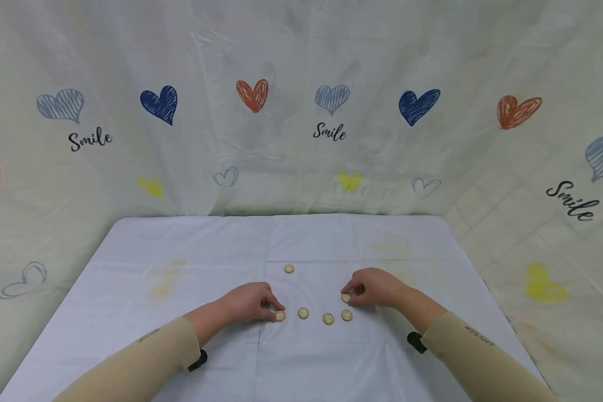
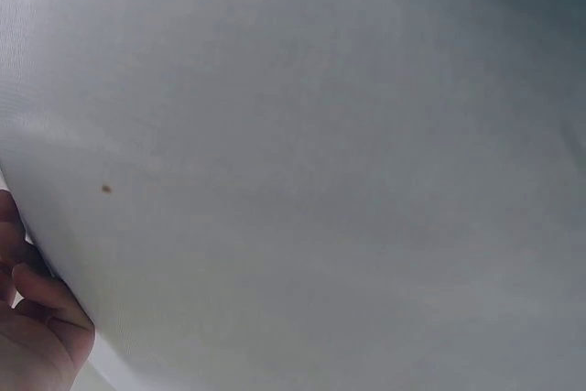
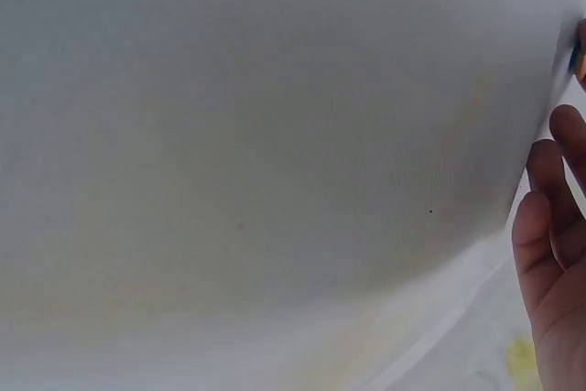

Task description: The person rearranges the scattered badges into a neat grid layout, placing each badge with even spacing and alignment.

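Note:
Several small cream buttons lie on a white tablecloth (image 1: pixel 181 262) in the head view. My left hand (image 1: pixel 248 303) pinches one button (image 1: pixel 280 316) against the cloth with curled fingers. My right hand (image 1: pixel 372 287) pinches another button (image 1: pixel 346 298) at its fingertips. Three more buttons lie between and below the hands (image 1: pixel 303 313) (image 1: pixel 328 319) (image 1: pixel 347 315), and a single button (image 1: pixel 288 269) sits farther back. The left wrist view shows only cloth and the edge of my left hand (image 2: pixel 32 336). The right wrist view shows cloth and my right hand's fingers (image 3: pixel 554 244).
A cream curtain (image 1: pixel 301 111) printed with hearts and the word "Smile" hangs behind and on both sides of the table. Faint yellow stains (image 1: pixel 163 285) mark the cloth on the left. The table's far edge runs just below the curtain.

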{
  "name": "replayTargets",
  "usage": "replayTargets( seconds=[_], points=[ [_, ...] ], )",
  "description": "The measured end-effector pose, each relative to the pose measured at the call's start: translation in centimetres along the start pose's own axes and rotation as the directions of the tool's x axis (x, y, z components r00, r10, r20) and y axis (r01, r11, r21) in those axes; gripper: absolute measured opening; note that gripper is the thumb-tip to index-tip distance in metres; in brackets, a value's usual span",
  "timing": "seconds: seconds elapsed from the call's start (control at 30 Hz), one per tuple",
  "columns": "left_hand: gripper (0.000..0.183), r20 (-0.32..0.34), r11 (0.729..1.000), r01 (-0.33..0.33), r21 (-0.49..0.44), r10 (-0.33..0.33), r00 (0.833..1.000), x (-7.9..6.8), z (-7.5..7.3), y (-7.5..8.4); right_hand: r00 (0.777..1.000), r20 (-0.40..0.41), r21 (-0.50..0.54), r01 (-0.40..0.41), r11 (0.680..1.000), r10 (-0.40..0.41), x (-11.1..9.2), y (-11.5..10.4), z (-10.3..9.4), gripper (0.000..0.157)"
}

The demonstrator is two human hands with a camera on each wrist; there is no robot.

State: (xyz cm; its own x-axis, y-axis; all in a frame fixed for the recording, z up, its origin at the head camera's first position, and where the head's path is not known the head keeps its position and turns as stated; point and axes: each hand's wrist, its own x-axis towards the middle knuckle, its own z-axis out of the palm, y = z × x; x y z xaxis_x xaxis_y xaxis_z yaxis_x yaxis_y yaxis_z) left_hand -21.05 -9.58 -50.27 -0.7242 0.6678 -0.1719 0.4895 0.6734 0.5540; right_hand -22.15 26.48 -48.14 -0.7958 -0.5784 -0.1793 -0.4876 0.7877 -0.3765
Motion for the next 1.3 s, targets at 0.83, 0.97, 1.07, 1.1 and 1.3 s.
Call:
replayTargets(
  seconds=[0.83,0.97,1.07,1.1,1.3],
  points=[
    [0.024,0.0,1.0,0.009,-0.011,-0.009,1.0,-0.2,-0.1,0.2,0.995,-0.052,0.063,-0.085,0.994,0.088,3.6,-1.1,-1.6,0.02],
    [0.024,-0.005,1.0,0.008,-0.013,-0.008,1.0,-0.4,-0.2,-0.1,0.993,-0.032,0.063,-0.113,0.992,0.115,5.4,-1.2,-1.7,0.02],
    [0.024,-0.007,1.0,0.009,-0.014,-0.009,1.0,-0.5,-0.3,-0.2,0.992,-0.023,0.063,-0.12,0.991,0.122,6.5,-1.6,-1.7,0.021],
    [0.024,-0.008,1.0,0.011,-0.013,-0.011,1.0,-0.6,-0.4,-0.1,0.993,-0.024,0.061,-0.116,0.991,0.117,6.9,-1.7,-1.8,0.021],
    [0.024,-0.001,1.0,0.008,-0.015,-0.008,1.0,-0.3,-0.3,0.0,0.991,-0.019,0.061,-0.13,0.99,0.131,8.2,-2.3,-1.6,0.021]
  ],
)
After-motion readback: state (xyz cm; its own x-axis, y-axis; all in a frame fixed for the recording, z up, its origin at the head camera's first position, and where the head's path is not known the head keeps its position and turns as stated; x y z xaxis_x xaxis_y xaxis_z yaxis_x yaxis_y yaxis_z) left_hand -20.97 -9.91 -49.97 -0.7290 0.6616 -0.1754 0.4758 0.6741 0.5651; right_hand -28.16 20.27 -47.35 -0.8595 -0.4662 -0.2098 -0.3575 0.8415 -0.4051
